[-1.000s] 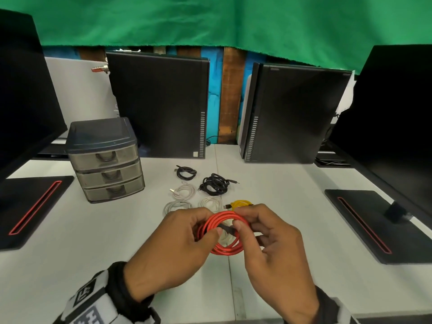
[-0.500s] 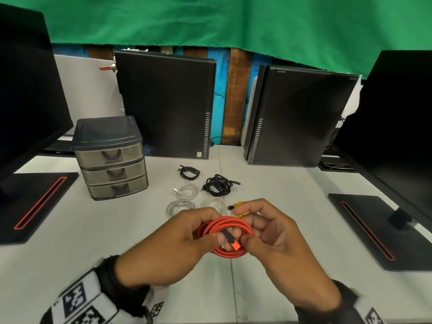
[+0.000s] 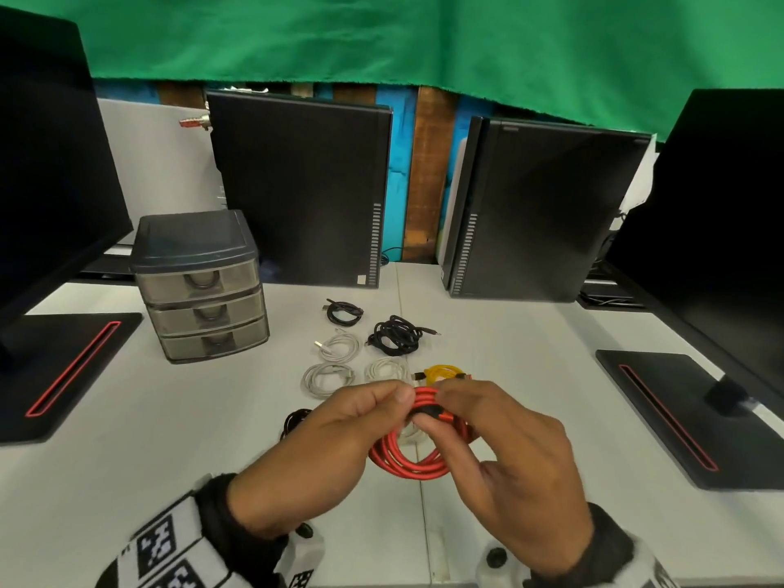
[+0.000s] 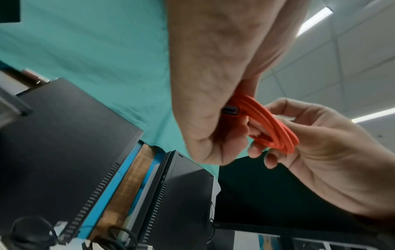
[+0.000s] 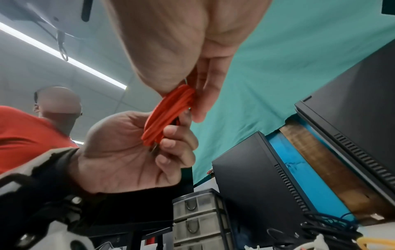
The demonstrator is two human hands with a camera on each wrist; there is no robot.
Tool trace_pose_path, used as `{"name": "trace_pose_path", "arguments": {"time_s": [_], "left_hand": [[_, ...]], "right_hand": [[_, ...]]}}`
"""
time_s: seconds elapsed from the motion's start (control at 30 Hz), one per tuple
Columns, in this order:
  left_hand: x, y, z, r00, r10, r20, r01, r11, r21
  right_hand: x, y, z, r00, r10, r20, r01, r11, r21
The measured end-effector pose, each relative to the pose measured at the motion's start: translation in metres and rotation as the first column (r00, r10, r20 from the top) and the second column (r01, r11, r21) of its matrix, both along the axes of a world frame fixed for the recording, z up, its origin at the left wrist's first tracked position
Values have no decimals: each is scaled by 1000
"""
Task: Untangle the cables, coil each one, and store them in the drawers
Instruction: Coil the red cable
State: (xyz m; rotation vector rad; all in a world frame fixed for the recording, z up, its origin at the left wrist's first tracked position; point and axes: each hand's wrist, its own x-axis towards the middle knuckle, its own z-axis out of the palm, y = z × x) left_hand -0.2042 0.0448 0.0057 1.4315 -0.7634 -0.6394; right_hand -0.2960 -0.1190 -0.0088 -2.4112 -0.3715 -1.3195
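Observation:
A coiled red cable [image 3: 413,458] [image 4: 271,125] [image 5: 169,115] hangs above the desk's near middle, gripped by both hands. My left hand [image 3: 382,401] pinches the top of the coil from the left. My right hand [image 3: 437,407] pinches its black and red plug end at the top right. Behind them on the white desk [image 3: 509,358] lie a yellow cable [image 3: 443,372], three white coils [image 3: 326,377], two black coils [image 3: 394,335] and a black cable [image 3: 295,420] partly hidden by my left hand. The grey three-drawer unit [image 3: 203,290] [image 5: 198,218] stands at the left, all drawers closed.
Two black computer towers [image 3: 305,193] stand at the back of the desk. Black monitors on stands flank both sides, with their bases [image 3: 63,371] on the desk. A green cloth [image 3: 382,36] hangs behind. A person in a red shirt [image 5: 27,133] shows in the right wrist view.
The red coil has turned from facing me to hanging down, pinched at its top. The plug end has moved up to the top of the coil under my right fingers.

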Motion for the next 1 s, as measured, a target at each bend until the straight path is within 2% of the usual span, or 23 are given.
{"name": "trace_pose_path", "arguments": {"time_s": [0.1,0.2,0.27,0.37,0.43,0.53,0.7,0.77,0.87,1.0], "left_hand": [[-2,-4,-2,989,36,146,-33,999,-22],[2,-3,-9,956,32,292,-39,999,18],[8,0,-4,971,-17,237,17,1000,2],[16,7,4,986,-102,128,105,994,-18],[19,9,6,988,-86,127,92,995,-36],[18,8,4,992,-58,111,65,996,-55],[17,9,8,983,-119,-140,97,983,-156],[17,10,8,989,-99,-109,84,988,-130],[15,9,7,998,-62,14,62,998,-28],[10,6,11,998,8,67,-9,1000,15]], "right_hand": [[2,2,-2,1000,-5,-21,5,1000,-6],[1,3,-4,993,56,-107,-45,994,103],[-2,3,1,986,80,-148,-43,970,239],[-4,0,11,979,79,-187,19,880,474],[-5,-1,14,977,74,-200,45,847,529],[-5,-1,14,979,31,-200,78,856,511],[-6,-5,17,973,53,-224,75,847,527],[-7,-5,18,971,50,-236,82,853,516],[-7,-7,19,971,-25,-236,130,887,443],[-9,-7,19,965,-59,-257,157,911,382]]}}
